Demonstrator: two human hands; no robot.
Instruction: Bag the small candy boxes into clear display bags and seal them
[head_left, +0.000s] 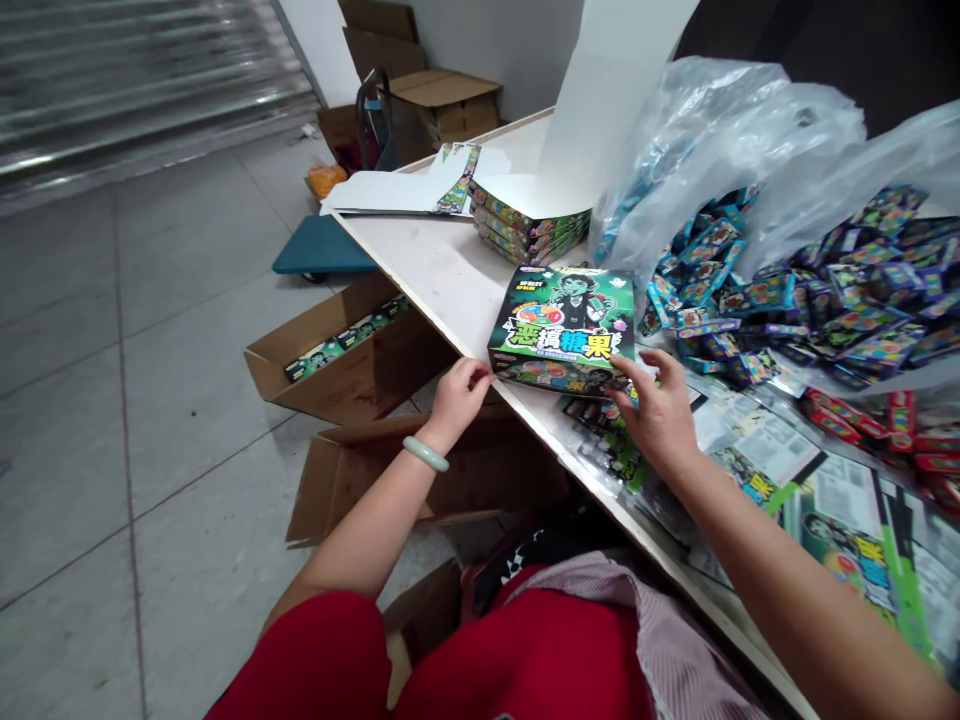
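A closed green and black candy box (pixel 562 318) lies on the white table (pixel 420 250) near its edge. My left hand (pixel 459 398), with a pale bangle on the wrist, is at the box's lower left corner, thumb and fingertips pinched together; whether they grip anything is too small to tell. At the front right corner, my right hand (pixel 656 405) has its fingers apart, the fingertips touching or very near the box. Behind the box stands a stack of open printed trays (pixel 525 235).
Plastic bags (pixel 806 150) and piles of small blue and purple packets (pixel 870 290) cover the right side, with red packets (pixel 900 425) nearer. Below the table edge are open cartons (pixel 337 375), one holding green boxes. A blue trolley (pixel 322 247) stands on the floor.
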